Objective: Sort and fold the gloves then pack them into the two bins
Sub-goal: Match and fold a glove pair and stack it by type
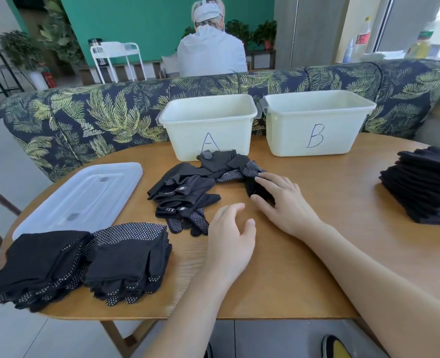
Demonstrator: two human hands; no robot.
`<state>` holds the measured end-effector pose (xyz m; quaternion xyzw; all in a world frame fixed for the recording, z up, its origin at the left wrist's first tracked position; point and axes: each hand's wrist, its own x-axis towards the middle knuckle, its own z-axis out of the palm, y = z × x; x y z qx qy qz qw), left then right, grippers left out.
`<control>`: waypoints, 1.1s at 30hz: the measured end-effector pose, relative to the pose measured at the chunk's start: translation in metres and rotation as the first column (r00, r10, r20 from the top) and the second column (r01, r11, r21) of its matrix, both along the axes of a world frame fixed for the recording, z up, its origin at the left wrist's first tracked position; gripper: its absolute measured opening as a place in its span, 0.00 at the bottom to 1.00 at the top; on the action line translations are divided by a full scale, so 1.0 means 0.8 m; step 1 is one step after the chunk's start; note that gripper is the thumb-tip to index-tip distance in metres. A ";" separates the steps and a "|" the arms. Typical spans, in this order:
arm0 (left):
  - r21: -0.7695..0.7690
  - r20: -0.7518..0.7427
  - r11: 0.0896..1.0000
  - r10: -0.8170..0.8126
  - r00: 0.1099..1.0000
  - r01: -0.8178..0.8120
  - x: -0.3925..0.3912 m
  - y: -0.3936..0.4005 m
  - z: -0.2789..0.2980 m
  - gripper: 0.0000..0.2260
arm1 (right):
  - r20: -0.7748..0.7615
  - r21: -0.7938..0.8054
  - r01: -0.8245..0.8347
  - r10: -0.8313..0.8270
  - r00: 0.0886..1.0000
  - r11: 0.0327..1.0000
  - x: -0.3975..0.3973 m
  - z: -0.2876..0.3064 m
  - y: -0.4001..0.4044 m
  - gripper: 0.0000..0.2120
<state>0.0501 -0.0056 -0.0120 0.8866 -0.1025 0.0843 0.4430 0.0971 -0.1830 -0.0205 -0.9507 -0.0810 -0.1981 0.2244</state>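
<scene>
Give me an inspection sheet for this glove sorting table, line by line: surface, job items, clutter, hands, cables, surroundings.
Surface: wooden table, rounded edge.
Job's things: bin A and bin B side by side at the far edge, no gloves seen inside; loose glove pile in front of bin A; two folded stacks near left; a taller folded stack at right.
Clutter: translucent lid lying flat at left.
Hands: right hand grips a loose glove; left hand hovers, fingers relaxed, holding nothing.
Cables: nothing seen.
Surroundings: leaf-print sofa behind the table; a person seated beyond it, back turned; potted plants, white cart.
</scene>
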 end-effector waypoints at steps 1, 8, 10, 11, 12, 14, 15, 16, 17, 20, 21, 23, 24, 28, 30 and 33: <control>0.001 0.001 1.000 -0.003 1.000 0.003 -0.001 -0.001 0.000 0.18 | 0.013 0.023 -0.008 0.008 1.000 1.000 -0.001 0.000 -0.001 0.24; -0.018 -0.006 1.000 -0.002 1.000 0.002 -0.003 0.000 0.001 0.19 | 0.258 0.398 -0.044 -0.065 0.964 0.916 -0.026 0.008 -0.004 0.20; -0.022 -0.008 1.000 -0.009 1.000 0.009 -0.003 0.000 0.001 0.19 | 0.296 0.447 -0.055 -0.090 0.951 0.893 -0.038 0.009 -0.003 0.18; -0.025 -0.009 1.000 -0.009 1.000 0.009 -0.004 0.000 0.001 0.20 | 0.308 0.467 -0.062 -0.096 0.947 0.882 -0.043 0.009 -0.004 0.16; -0.030 -0.008 1.000 -0.007 1.000 0.006 -0.004 0.000 0.001 0.21 | 0.322 0.485 -0.070 -0.104 0.941 0.872 -0.049 0.010 -0.004 0.15; -0.053 -0.003 0.999 -0.004 1.000 0.004 -0.005 0.000 0.002 0.23 | 0.354 0.502 -0.074 -0.126 0.927 0.862 -0.060 0.011 -0.006 0.12; -0.071 -0.004 0.998 -0.004 1.000 0.004 -0.005 0.000 0.002 0.23 | 0.370 0.502 -0.074 -0.136 0.919 0.862 -0.066 0.011 -0.008 0.11; -0.087 -0.006 0.996 -0.005 1.000 0.004 -0.006 -0.001 0.003 0.23 | 0.382 0.503 -0.078 -0.141 0.913 0.861 -0.073 0.012 -0.009 0.11; -0.100 -0.008 0.995 -0.006 1.000 0.005 -0.007 0.000 0.003 0.23 | 0.391 0.510 -0.087 -0.140 0.910 0.856 -0.081 0.013 -0.009 0.11; -0.115 -0.001 0.993 -0.011 1.000 0.010 -0.010 0.001 0.004 0.23 | 0.379 0.540 -0.110 -0.125 0.917 0.834 -0.106 0.014 -0.007 0.10; -0.115 0.002 0.993 -0.015 1.000 0.015 -0.011 0.002 0.004 0.22 | 0.361 0.556 -0.114 -0.116 0.925 0.823 -0.115 0.013 -0.007 0.10; -0.116 0.004 0.993 -0.023 1.000 0.024 -0.013 0.003 0.005 0.22 | 0.332 0.584 -0.125 -0.096 0.938 0.802 -0.130 0.012 -0.009 0.12; -0.120 0.004 0.992 -0.025 1.000 0.025 -0.015 0.004 0.005 0.21 | 0.323 0.595 -0.132 -0.085 0.943 0.793 -0.136 0.010 -0.011 0.13; -0.123 0.004 0.992 -0.040 0.999 0.040 -0.020 0.007 0.005 0.20 | 0.282 0.641 -0.165 -0.031 0.959 0.749 -0.151 0.007 -0.016 0.19; -0.061 0.013 0.996 -0.063 0.998 0.064 -0.020 0.007 0.004 0.18 | 0.280 0.650 -0.165 -0.032 0.960 0.742 -0.155 0.007 -0.021 0.23; 0.060 0.026 0.991 -0.120 0.992 0.118 -0.019 0.007 0.002 0.16 | 0.270 0.692 -0.131 -0.086 0.959 0.710 -0.159 0.009 -0.028 0.23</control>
